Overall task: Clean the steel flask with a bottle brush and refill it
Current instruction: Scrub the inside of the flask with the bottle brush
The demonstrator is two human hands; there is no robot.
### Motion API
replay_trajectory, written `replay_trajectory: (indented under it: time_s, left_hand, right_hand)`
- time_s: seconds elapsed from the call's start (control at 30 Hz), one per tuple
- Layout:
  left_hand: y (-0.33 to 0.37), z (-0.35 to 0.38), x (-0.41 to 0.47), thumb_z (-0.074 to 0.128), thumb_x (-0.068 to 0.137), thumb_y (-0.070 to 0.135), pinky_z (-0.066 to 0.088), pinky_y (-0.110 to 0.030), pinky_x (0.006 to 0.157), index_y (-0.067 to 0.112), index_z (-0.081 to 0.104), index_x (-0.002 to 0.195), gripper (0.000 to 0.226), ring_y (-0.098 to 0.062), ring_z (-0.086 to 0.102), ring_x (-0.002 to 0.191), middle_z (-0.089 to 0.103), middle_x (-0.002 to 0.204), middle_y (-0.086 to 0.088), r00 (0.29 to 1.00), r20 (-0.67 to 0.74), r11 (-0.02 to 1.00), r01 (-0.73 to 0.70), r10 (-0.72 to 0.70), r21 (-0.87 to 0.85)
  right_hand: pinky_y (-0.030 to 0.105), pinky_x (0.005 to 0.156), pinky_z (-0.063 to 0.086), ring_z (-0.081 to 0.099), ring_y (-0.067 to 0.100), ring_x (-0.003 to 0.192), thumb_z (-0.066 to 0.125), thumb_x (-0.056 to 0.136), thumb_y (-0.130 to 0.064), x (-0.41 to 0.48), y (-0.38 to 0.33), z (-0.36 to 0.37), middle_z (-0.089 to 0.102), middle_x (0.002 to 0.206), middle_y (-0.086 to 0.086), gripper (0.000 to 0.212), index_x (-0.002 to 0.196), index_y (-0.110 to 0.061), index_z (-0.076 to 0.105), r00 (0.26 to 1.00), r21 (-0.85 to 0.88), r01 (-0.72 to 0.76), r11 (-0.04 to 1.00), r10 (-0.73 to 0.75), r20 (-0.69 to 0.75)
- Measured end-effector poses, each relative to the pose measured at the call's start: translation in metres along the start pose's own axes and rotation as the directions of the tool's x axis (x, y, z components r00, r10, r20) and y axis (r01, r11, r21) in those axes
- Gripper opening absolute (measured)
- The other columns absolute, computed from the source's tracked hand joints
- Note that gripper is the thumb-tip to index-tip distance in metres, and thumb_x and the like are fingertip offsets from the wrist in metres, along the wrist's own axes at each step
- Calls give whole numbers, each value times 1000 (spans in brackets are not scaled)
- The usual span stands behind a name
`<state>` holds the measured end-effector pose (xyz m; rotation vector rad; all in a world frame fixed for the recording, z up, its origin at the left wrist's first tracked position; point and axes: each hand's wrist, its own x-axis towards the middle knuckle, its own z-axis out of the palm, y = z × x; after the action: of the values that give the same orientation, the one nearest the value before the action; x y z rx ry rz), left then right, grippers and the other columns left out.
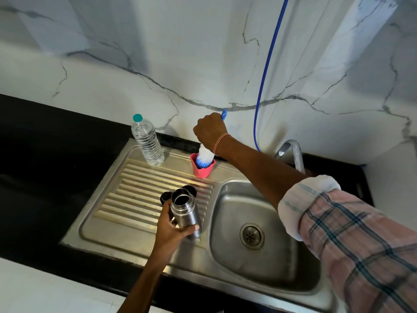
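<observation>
Pink cup (203,169), plaid sleeve (361,240)

We see a shiny, smooth metal flask (185,214) left of the sink bowl. The sink (277,263) is dull, scuffed metal with ridges on its left part. At the back of the sink stand a clear, bumpy plastic bottle (147,143) and a matt pink cup (203,170) with a bristly brush (204,157). The counter (40,168) round the sink is black and smooth.

One flask (184,213), one brush (204,158), perhaps two caps (165,196).
</observation>
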<state>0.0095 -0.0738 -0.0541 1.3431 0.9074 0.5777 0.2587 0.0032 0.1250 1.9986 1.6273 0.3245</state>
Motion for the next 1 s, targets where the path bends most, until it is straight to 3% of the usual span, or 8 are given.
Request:
replay_trajectory:
  time_s: [0.1,0.23,0.33,0.47,0.57,0.8,1.0]
  left_hand:
    - [-2,-1,0,97,48,2,55,-45,97,32,54,137,103,-27,61,124,67,131,3,1000,15,1000,-1,1,3]
    - [-1,-2,1,97,48,4,55,-46,98,36,54,136,103,-24,61,123,67,131,5,1000,22,1000,-5,5,15]
    - [0,-1,1,96,52,-6,55,-40,95,33,54,136,102,-23,62,122,67,130,5,1000,29,1000,-4,3,12]
    - [4,-1,-1,95,47,0,54,-33,90,28,54,136,102,-19,64,118,69,127,5,1000,21,1000,-6,6,0]
    - [4,-3,-2,95,51,-8,56,-29,88,26,54,138,102,-21,64,119,68,129,2,1000,23,1000,-9,10,-5]
    - [6,-7,-3,92,54,-17,57,-23,80,21,55,135,97,-21,67,113,69,125,0,1000,4,1000,4,-4,-5]
    - [5,-11,-2,93,54,-14,58,-24,84,24,55,136,98,-15,66,115,69,127,4,1000,-1,1000,12,-12,11]
  right_hand:
    - [33,72,38,67,24,82,63,92,-7,-2,-3,5,55,76,-2,16,79,-17,61,1000,-9,-18,1000,18,24]
    - [40,88,40,68,27,85,62,93,-9,-5,-1,7,58,77,-2,14,83,-18,65,999,-38,-6,999,8,48]
    - [44,98,40,69,27,88,60,95,-11,-4,3,7,63,80,-3,15,83,-19,64,999,-47,-10,999,11,42]
    - [47,115,27,69,24,91,53,98,-14,3,13,2,70,91,-5,19,88,-23,67,1000,-59,2,998,-2,12]
    - [49,116,25,68,25,91,56,97,-15,10,13,-5,71,93,-6,17,90,-23,69,999,-132,19,991,-14,38]
    - [60,123,11,61,32,120,61,100,-17,27,-5,-12,74,109,-5,19,114,-26,71,993,-272,114,956,-114,17]
    - [63,124,5,61,31,119,68,96,-12,35,-9,-10,73,107,-4,22,115,-22,72,989,-263,149,953,-144,36]
